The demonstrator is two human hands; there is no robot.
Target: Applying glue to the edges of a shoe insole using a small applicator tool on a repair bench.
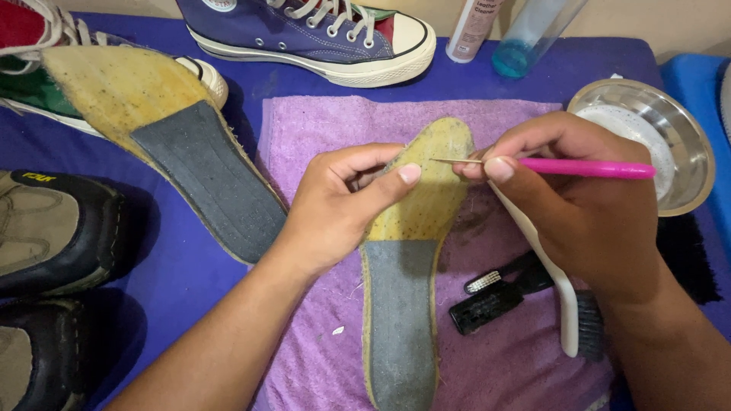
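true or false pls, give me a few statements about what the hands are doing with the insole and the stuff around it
1. The left hand presses on the yellow and grey insole lying on the purple towel. True.
2. The right hand holds a green toothbrush. False: it holds a thin pink-handled pick with a metal tip at the insole's yellow part.
3. A round steel bowl sits right of the towel. True.
4. The blue high-top sneaker lies on the towel. False: it stands beyond the towel, on the blue cloth.
5. A second yellow and grey insole lies left of the towel. True.
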